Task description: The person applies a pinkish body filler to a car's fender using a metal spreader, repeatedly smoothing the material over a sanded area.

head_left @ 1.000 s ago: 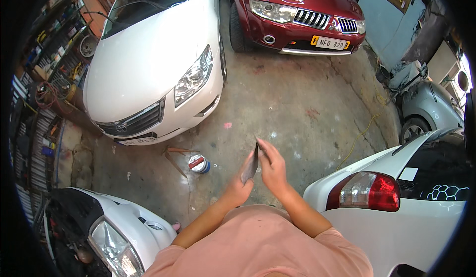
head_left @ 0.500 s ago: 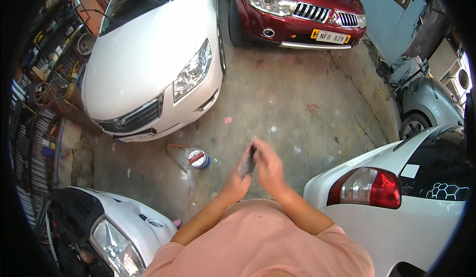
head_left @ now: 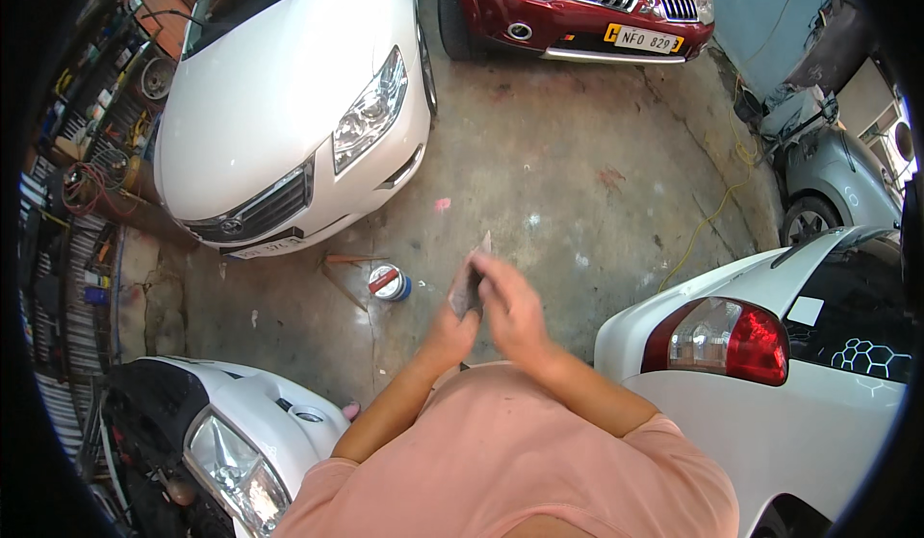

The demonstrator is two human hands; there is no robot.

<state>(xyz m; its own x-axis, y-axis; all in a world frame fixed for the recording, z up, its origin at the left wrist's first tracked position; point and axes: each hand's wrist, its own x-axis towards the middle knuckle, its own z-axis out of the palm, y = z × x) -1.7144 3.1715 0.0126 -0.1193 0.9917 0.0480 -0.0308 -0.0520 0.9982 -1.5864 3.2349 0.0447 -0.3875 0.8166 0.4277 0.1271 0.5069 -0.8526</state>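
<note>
In front of my chest, both hands are raised close together around a thin grey sheet (head_left: 464, 295), which looks like folded sandpaper. My left hand (head_left: 447, 334) grips it from the left, the thumb lying along its lower part. Against its upper part press the fingers of my right hand (head_left: 516, 315), bent and held together. A pale pointed corner sticks out above the fingertips. My right fingers hide part of the sheet.
A white tub with a red-marked lid (head_left: 387, 283) stands on the concrete floor beside wooden sticks (head_left: 345, 278). Around me are a white car (head_left: 279, 105), a red car (head_left: 597, 33), a white bumper (head_left: 274, 403) and a white car rear (head_left: 703, 422). A yellow cord (head_left: 709, 223) crosses the floor.
My hands have shifted slightly up and left with the sheet, and its pale corner shows more above the fingers. The view has tilted a little downward.
</note>
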